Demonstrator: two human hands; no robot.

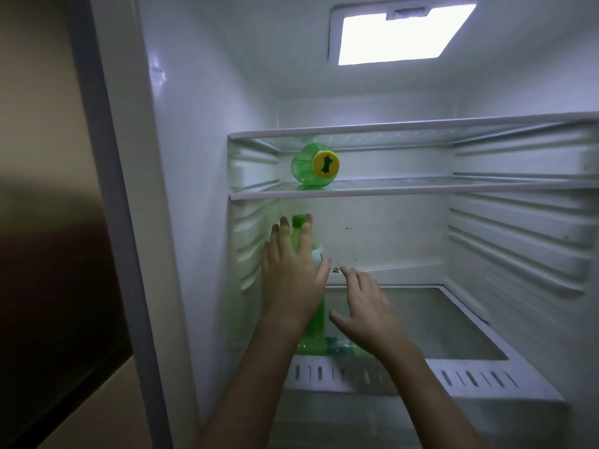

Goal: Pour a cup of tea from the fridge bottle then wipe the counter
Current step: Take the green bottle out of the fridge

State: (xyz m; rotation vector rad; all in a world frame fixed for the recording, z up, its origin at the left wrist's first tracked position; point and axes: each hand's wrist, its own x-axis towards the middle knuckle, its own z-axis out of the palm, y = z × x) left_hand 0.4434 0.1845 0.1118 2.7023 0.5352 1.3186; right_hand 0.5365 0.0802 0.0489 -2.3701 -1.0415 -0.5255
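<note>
The fridge (201, 157) stands open and lit, with two glass shelves (389, 187) above a lower shelf (437, 319). An upright green bottle (316, 322) stands at that lower shelf's left. A second green bottle (311, 168) lies on its side on the middle shelf, yellow cap outward. The left hand (291, 273), fingers spread, rests against the upright bottle, not closed around it. The right hand (366, 306) hovers released beside it.

Middle glass shelf (405, 186): green plastic bottle with yellow cap (312, 166) lying on it, left side, cap forward.
Lower glass shelf (421, 319): upright green plastic bottle (312, 319) at left, behind left hand (290, 280); right hand (366, 306) just right.
</note>
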